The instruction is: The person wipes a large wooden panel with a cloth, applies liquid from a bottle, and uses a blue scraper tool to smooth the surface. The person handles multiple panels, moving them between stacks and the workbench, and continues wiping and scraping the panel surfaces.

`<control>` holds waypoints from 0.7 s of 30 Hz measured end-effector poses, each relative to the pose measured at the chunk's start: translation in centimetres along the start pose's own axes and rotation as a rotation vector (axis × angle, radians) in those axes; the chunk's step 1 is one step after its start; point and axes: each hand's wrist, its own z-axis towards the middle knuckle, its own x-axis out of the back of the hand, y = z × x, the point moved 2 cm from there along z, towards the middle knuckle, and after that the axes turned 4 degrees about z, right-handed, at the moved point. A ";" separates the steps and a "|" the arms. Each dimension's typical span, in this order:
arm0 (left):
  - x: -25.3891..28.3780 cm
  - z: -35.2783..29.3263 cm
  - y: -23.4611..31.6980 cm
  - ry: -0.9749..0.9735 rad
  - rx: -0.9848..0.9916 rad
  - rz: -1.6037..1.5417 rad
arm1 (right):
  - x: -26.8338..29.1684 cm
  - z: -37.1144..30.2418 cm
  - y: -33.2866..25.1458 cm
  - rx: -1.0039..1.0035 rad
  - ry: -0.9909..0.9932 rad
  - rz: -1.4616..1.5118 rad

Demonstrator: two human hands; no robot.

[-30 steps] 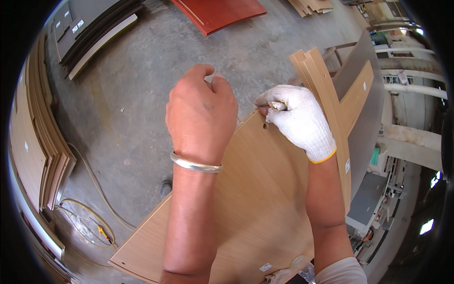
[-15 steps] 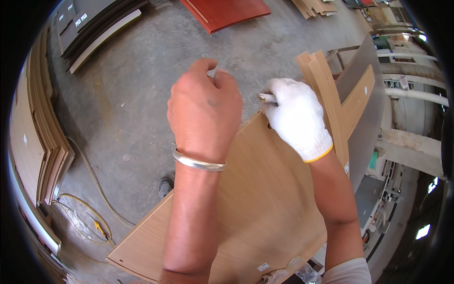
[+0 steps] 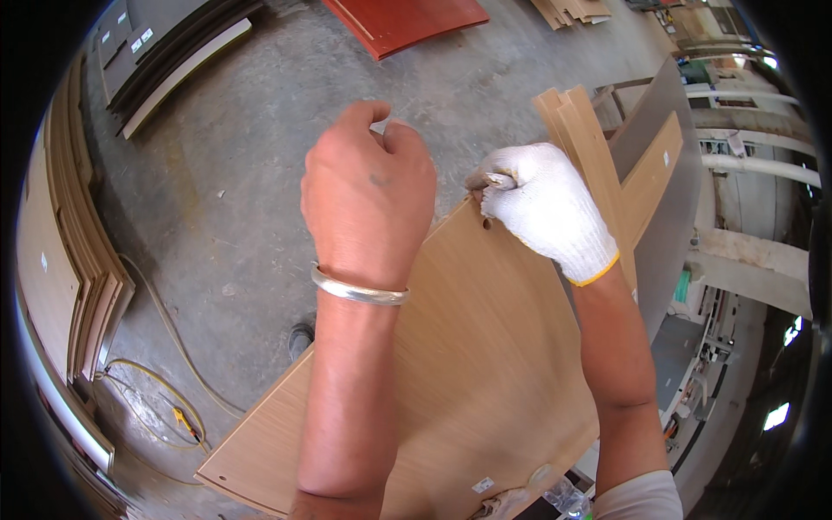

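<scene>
A large light-brown wooden panel (image 3: 485,347) lies below my arms, with a small round hole near its far corner. My left hand (image 3: 368,195), bare and with a silver bangle (image 3: 360,289) at the wrist, hovers past the panel's left edge. Its fingers curl inward, and whatever they may hold is hidden behind the hand. A white knit glove with a yellow cuff covers my right hand (image 3: 546,204). This hand is closed at the far corner of the panel, close to the hole; I cannot make out anything between its fingers.
Narrow wooden strips (image 3: 581,147) and a grey board (image 3: 667,191) lie beyond my right hand. Stacked panels (image 3: 65,251) stand at the left, dark boards (image 3: 165,52) at the far left. A red panel (image 3: 407,22) lies ahead. A hose (image 3: 169,321) crosses the floor.
My gloved right hand has shifted slightly left, its fingers curling down over the panel's far corner. My left hand has drifted a little left and stays curled.
</scene>
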 end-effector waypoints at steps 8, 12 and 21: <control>0.4 0.1 0.2 0.035 0.028 -0.086 | -0.4 -2.3 1.6 0.010 0.350 0.520; 0.1 -0.1 0.5 0.049 0.003 -0.121 | -0.8 -4.5 5.0 -0.165 0.560 0.771; -1.0 -0.4 0.1 0.023 -0.068 0.002 | -2.8 -2.6 5.2 -0.095 0.627 0.707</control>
